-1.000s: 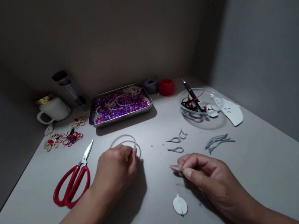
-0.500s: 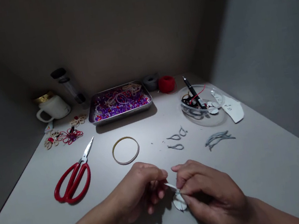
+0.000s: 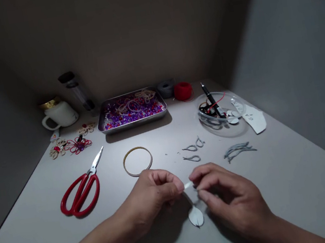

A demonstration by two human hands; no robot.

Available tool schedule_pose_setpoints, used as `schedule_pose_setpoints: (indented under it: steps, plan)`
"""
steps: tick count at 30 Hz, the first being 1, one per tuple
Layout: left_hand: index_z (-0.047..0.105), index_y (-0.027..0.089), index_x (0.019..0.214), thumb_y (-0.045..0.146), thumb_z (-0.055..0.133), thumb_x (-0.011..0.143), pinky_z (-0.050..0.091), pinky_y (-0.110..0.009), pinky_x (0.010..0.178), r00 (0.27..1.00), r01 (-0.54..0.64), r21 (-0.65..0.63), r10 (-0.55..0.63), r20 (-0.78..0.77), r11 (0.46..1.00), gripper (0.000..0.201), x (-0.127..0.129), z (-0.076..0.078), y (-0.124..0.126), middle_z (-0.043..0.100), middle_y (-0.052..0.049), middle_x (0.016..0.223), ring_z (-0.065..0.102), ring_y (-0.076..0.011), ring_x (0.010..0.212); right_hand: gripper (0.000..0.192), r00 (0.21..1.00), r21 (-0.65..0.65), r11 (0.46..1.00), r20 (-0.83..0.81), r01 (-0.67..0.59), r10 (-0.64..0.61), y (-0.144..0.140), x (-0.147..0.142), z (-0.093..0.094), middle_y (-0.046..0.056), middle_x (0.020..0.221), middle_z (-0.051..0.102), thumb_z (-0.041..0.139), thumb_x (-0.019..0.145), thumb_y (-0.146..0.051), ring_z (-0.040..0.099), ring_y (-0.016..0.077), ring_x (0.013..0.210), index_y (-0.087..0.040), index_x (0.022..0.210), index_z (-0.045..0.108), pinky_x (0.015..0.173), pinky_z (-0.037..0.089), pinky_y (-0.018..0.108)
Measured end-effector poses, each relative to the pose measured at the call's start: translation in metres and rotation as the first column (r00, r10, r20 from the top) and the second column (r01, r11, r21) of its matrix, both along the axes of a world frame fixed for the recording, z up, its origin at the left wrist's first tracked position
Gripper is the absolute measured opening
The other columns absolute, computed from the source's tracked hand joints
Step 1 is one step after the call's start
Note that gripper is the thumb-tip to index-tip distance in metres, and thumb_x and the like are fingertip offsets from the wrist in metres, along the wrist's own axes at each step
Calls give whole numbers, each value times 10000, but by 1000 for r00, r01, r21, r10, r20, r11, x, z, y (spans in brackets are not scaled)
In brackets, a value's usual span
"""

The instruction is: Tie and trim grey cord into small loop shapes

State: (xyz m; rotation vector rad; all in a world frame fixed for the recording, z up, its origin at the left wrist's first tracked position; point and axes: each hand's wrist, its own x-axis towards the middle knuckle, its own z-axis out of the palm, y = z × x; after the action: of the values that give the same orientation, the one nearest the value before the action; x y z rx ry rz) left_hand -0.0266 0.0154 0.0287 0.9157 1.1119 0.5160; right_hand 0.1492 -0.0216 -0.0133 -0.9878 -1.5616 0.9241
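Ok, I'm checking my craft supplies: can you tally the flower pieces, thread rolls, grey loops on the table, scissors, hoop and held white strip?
Flower pieces: 3
Thread rolls: 2
Grey loops: 3
Scissors: 1
Hoop: 1
White strip: 1
Total: 11

From where I stand it's dim: light from above pools on the tabletop (image 3: 165, 137), leaving the back wall (image 3: 136, 31) gloomy. Soft shadows spread beneath the left hand (image 3: 153, 192) and the slightly blurred right hand (image 3: 233, 196). The view's upper right corner fades to black.

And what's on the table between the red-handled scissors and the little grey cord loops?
In the head view, a thin hoop, nearer the scissors, then a few tiny dark scraps just short of the grey cord loops.
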Motion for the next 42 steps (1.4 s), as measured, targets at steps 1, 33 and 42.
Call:
schedule_pose_setpoints:
  steps: [1, 33, 42]
  plan:
    - [591, 127, 559, 221, 653, 594, 293, -176, 430, 999, -46, 71, 48, -17, 996, 118, 1, 0, -1, 481, 41, 461, 382, -59, 434, 86, 997, -140, 989, -68, 38, -48, 0, -1, 0, 82, 935, 609, 583, 776, -147, 550, 221, 1019, -195, 706, 601, 736, 496, 312]
    - [599, 140, 570, 219, 628, 691, 397, -212, 470, 906, -387, 351, 422, -25, 853, 147, 32, -12, -27, 549, 14, 489, 476, -101, 469, 164, 914, -544, 839, -331, 18, -234, -2, -22, -2, 50, 905, 592, 702, 689, -347, 559, 218, 889, -191, 638, 692, 780, 431, 326]
    - [593, 143, 607, 231, 612, 733, 418, -233, 498, 926, -346, 387, 377, -6, 855, 155, 30, -17, -29, 565, -3, 532, 496, -117, 503, 169, 887, -606, 795, -357, 19, -294, -3, -23, -6, 34, 864, 590, 734, 654, -349, 548, 195, 827, -184, 635, 699, 727, 421, 301]
